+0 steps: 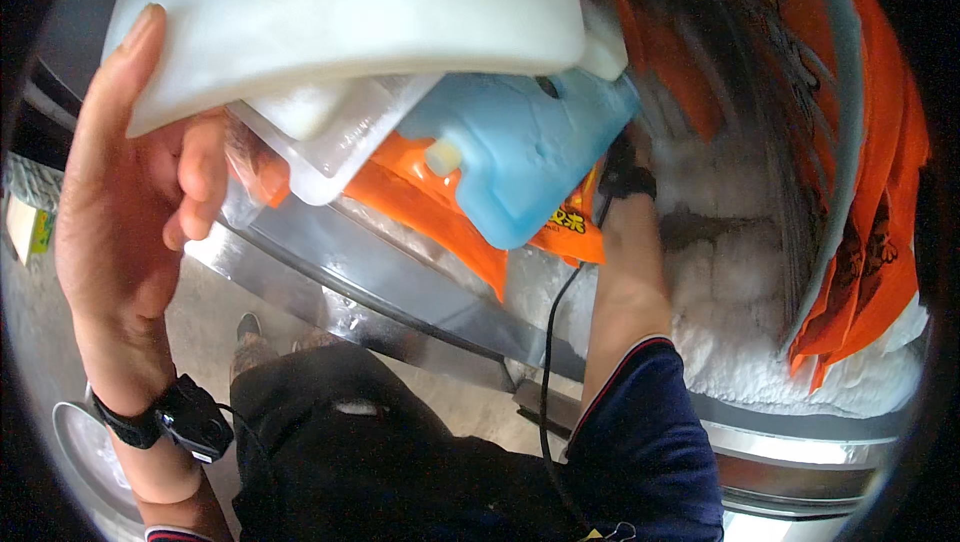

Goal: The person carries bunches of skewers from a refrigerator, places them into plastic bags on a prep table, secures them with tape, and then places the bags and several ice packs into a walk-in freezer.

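A large white plastic container (360,9) fills the top of the view. My left hand (142,174) grips its lower left edge, thumb up along the side and fingers curled underneath. Below it are a clear plastic tray (337,144) and a light-blue ice pack (517,159) with a pale cap. Orange printed plastic bags (427,200) lie beneath these. My right forearm reaches into a frosted freezer past the ice pack; beyond the black wrist strap (628,176) the hand is mostly hidden in shadow, and its hold cannot be made out.
Thick frost (735,347) coats the freezer's inner wall. More orange bags (885,242) sit behind a grey wire rack (847,91) on the right. The freezer's metal rim (360,309) runs in front of my body. A round metal-rimmed vessel (82,452) stands at lower left. A black cable (551,332) hangs beside my right arm.
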Motion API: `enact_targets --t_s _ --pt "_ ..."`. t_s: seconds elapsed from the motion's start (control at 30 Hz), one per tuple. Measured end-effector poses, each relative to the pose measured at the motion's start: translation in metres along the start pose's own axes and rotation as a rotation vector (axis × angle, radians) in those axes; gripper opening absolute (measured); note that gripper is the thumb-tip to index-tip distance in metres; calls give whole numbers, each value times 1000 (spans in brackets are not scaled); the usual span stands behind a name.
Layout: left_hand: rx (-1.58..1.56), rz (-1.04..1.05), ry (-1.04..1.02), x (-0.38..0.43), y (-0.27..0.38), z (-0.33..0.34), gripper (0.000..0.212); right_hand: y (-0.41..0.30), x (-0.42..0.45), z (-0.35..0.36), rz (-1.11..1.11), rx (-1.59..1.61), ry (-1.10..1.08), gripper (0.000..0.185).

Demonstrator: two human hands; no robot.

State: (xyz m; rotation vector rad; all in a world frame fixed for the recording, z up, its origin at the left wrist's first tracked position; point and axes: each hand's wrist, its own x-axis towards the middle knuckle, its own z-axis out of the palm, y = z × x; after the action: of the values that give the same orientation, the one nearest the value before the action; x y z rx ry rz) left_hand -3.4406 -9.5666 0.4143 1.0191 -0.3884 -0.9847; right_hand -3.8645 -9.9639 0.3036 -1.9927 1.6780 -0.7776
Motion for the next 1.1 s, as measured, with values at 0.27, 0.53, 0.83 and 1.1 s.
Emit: enact_targets --t_s 0.27,0.53,0.83,1.1 --pt "125 -120 18 6 7 -9 41 -12 -17 13 45 -101 43 36" --pt "109 -177 -81 10 20 -4 45 -21 -72 32 265 525 -56 27" --pt "24 -366 -185 5 31 0 44 -128 -224 41 507 1606 268 12" --pt "98 -404 -174 7 39 6 43 -172 -304 28 453 1236 93 23"
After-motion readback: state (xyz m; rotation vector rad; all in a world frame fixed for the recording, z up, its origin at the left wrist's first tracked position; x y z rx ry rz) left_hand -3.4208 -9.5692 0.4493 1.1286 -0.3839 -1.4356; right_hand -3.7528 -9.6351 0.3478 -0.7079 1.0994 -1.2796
